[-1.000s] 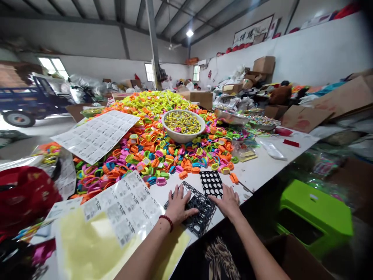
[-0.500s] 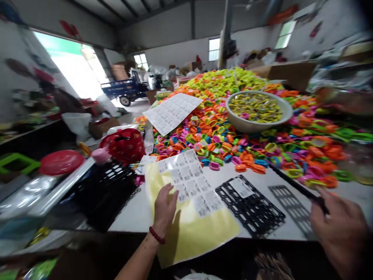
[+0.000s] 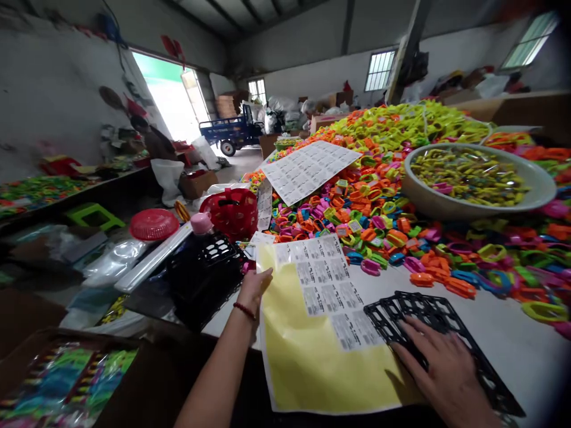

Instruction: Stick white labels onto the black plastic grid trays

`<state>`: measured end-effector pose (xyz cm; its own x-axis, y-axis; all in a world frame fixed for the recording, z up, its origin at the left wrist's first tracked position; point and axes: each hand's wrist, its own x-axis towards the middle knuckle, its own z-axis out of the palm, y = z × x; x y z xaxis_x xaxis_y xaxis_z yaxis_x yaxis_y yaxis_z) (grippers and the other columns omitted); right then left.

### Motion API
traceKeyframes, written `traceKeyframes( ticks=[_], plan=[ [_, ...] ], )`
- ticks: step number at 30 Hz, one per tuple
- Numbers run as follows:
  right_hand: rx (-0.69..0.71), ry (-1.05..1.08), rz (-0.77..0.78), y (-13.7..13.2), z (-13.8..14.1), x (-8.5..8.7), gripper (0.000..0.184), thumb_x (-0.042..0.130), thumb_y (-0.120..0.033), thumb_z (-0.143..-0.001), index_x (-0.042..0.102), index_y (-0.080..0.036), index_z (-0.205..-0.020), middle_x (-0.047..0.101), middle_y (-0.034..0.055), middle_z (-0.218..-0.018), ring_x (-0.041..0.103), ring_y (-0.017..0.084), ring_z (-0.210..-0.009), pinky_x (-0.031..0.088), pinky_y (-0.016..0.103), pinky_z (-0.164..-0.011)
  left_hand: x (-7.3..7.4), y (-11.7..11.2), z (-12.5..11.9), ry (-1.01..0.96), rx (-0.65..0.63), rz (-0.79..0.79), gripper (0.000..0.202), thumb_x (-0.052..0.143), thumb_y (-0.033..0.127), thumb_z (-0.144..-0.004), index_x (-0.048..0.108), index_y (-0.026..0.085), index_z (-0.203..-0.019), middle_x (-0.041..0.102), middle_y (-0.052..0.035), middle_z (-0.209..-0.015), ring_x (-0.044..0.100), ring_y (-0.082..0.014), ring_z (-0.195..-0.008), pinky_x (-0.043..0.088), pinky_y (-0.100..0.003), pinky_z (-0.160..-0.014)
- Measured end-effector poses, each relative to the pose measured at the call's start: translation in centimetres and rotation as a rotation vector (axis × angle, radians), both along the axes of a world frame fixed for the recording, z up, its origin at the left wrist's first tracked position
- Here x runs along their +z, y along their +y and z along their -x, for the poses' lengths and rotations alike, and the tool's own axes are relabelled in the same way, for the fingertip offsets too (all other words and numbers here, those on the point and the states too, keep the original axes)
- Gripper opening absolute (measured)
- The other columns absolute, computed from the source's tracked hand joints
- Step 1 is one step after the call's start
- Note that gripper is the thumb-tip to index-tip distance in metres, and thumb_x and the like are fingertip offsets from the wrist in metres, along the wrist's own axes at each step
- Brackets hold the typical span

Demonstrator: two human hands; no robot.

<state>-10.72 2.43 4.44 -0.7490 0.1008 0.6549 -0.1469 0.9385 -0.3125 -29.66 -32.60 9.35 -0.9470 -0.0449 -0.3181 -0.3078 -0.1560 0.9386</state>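
At the left edge of a yellow-backed label sheet (image 3: 312, 368), my left hand (image 3: 255, 288) is closed, with its thumb over the edge and its other fingers mostly hidden. Printed white labels cover the sheet's upper right part. My right hand (image 3: 439, 362) lies open, fingers spread, on black slotted plastic panels (image 3: 473, 345) that overlap in a fanned stack. The panels rest on the white table (image 3: 513, 351), touching the sheet's right side.
A heap of colourful plastic watch-like pieces (image 3: 383, 220) covers the table's back. On it are a bowl of yellow pieces (image 3: 479, 209) and another label sheet (image 3: 307, 166). Left are a red bag (image 3: 234, 217), a red lid (image 3: 154, 224) and more black panels (image 3: 196, 291).
My right hand has brought a black panel left and down onto the other panel, hiding its white label. My left hand has moved from above the sheet to its left edge. The view has shifted left.
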Motion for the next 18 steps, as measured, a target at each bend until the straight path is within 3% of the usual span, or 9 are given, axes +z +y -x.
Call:
traceKeyframes(
  ticks=[3,8,13,18],
  plan=[
    [0.268,-0.006,0.018,-4.1,3.8,3.3,0.029,0.048,-0.038,-0.097,0.068,-0.024,-0.111,0.07,0.008,-0.109,0.067,0.023,-0.097,0.055,0.039,-0.085,1.3,-0.1,0.2,-0.064,-0.222,-0.192,0.038,0.076,0.025,-0.066,0.066,0.009,-0.098,0.072,-0.0152,-0.09,0.07,-0.0305,-0.087,0.058,-0.044,-0.078],
    [0.443,0.073,0.003,-12.0,11.4,7.4,0.026,0.046,-0.022,-0.098,0.068,-0.023,-0.111,0.07,0.0071,-0.102,0.063,0.021,-0.091,0.055,0.033,-0.081,2.5,0.0,-0.6,-0.073,-0.415,-0.386,0.051,0.076,0.023,-0.068,0.064,0.008,-0.115,0.073,-0.0162,-0.102,0.069,-0.0323,-0.097,0.055,-0.046,-0.089],
    [0.437,0.131,-0.135,-15.5,16.3,8.1,0.022,0.049,-0.015,-0.095,0.069,-0.019,-0.105,0.069,0.0074,-0.097,0.056,0.022,-0.089,0.051,0.032,-0.078,2.8,0.4,-1.1,0.043,-0.446,-0.479,0.06,0.076,0.024,-0.073,0.058,0.011,-0.128,0.073,-0.0151,-0.106,0.069,-0.0315,-0.1,0.052,-0.045,-0.094],
    [0.436,0.145,-0.269,-16.5,17.2,8.2,0.02,0.05,-0.01,-0.093,0.069,-0.017,-0.093,0.066,0.007,-0.087,0.051,0.022,-0.083,0.046,0.032,-0.075,3.1,0.6,-1.2,0.099,-0.447,-0.456,0.054,0.077,0.028,-0.074,0.063,0.011,-0.123,0.072,-0.0149,-0.107,0.069,-0.0281,-0.094,0.052,-0.039,-0.087]
  ],
)
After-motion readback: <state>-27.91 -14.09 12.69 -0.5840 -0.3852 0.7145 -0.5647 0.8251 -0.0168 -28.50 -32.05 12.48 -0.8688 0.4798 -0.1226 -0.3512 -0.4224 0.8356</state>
